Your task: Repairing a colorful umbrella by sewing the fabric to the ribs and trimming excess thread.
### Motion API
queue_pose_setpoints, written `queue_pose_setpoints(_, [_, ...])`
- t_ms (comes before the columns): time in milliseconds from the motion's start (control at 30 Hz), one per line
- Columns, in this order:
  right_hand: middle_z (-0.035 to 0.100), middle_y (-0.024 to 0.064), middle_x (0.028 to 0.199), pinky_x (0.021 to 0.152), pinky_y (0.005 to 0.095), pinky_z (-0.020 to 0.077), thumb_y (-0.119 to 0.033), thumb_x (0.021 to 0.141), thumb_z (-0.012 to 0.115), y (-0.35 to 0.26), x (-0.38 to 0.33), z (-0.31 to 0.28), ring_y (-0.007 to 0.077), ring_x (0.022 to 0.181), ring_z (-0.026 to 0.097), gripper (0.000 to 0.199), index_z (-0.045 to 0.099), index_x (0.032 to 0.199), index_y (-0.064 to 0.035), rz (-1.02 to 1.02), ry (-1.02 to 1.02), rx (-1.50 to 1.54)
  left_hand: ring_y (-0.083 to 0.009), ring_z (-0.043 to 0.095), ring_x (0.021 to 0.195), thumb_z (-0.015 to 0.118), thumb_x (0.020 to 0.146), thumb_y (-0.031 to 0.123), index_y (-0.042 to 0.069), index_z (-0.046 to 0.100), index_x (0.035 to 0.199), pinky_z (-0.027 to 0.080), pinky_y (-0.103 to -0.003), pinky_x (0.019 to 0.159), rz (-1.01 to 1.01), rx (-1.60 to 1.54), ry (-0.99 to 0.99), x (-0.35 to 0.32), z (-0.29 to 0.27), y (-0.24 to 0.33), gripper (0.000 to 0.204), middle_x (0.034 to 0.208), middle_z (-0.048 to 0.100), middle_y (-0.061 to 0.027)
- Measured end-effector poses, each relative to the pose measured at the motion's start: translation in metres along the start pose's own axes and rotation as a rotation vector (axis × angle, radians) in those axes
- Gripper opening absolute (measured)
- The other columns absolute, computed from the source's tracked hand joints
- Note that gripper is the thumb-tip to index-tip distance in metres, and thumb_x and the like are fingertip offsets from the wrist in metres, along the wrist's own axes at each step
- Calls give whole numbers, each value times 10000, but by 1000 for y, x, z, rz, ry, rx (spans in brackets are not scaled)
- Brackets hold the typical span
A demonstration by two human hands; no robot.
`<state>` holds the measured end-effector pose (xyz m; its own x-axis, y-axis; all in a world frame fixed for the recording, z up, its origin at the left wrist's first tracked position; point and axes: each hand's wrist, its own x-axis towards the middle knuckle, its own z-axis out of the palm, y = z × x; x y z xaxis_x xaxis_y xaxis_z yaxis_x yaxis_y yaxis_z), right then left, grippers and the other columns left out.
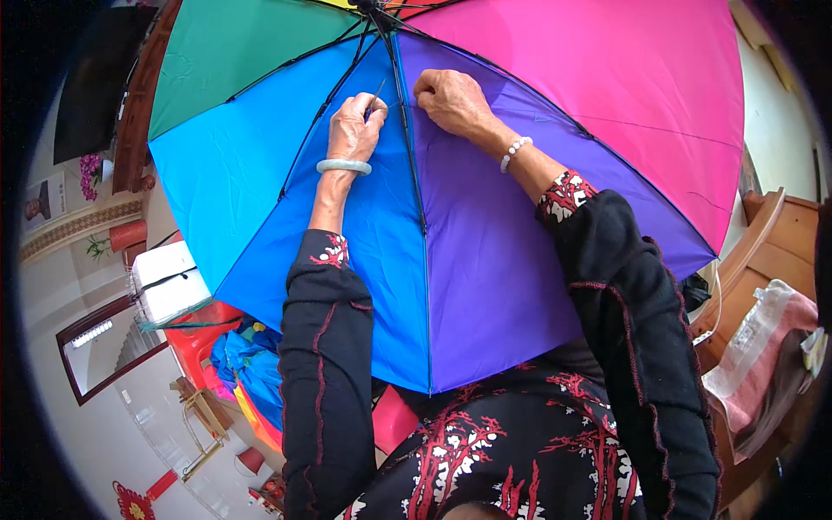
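Note:
An opened umbrella [485, 277] with panels of several colours spreads over my lap, its ribs and inner side facing me. My left hand [354, 128], a pale bangle on its wrist, is closed over the blue panel beside a dark rib [400, 95]. From its fingers sticks a thin pointed metal tip with a dark handle, which looks like small scissors [378, 94]. Across the rib, over the purple panel, my right hand [452, 100] has its fingers pinched together. Whatever they hold is too small to make out. The umbrella's hub [371, 7] is at the top edge.
A wooden bench [784, 234] with a pink towel [771, 347] stands at the right. On the left, a red stool [192, 342] is next to a heap of colourful fabric [251, 368]. A white box [166, 282] sits behind them.

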<state>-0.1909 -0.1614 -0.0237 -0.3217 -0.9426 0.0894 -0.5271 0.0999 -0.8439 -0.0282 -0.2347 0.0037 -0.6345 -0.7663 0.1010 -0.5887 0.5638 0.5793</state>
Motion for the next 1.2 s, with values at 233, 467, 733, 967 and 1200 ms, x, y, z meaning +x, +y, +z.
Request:
queue_pose_setpoints(233, [628, 143, 741, 700, 389, 459, -137, 730, 518, -3, -1, -2, 304, 735, 602, 166, 636, 802, -46, 21, 7, 24, -109, 501, 656, 569, 763, 77, 20, 579, 783, 425, -249, 609, -16, 0, -23, 0, -1, 2, 61, 728, 548, -42])
queue_pose_setpoints(467, [617, 193, 783, 735, 419, 458, -136, 688, 520, -3, -3, -4, 346, 813, 594, 182, 646, 797, -62, 68, -27, 61, -97, 493, 650, 576, 759, 76, 32, 586, 784, 421, -239, 601, 30, 26, -66, -1, -3, 3, 52, 733, 542, -33])
queue_pose_setpoints(733, [626, 157, 756, 726, 403, 456, -131, 721, 514, -3, -3, -2, 315, 766, 600, 169, 639, 795, -47, 39, -6, 25, -129, 530, 638, 579, 747, 68, 40, 590, 785, 445, -260, 586, -56, 4, -12, -2, -4, 9, 49, 735, 544, -53])
queue_pose_setpoints(967, [625, 163, 763, 731, 411, 457, -122, 717, 507, -6, -3, 2, 324, 772, 598, 173, 637, 794, -39, 42, -1, 37, -118, 524, 617, 572, 756, 48, 35, 585, 783, 439, -250, 565, 29, 16, -27, -4, -7, 10, 33, 726, 544, -54])
queue_pose_setpoints(1200, [614, 205, 773, 718, 437, 461, -109, 688, 506, -6, -3, 1, 360, 791, 596, 171, 641, 781, -60, 47, -9, 49, -123, 538, 631, 580, 753, 51, 27, 580, 785, 446, -256, 579, -44, -40, -43, -1, -3, 4, 40, 722, 560, -62])
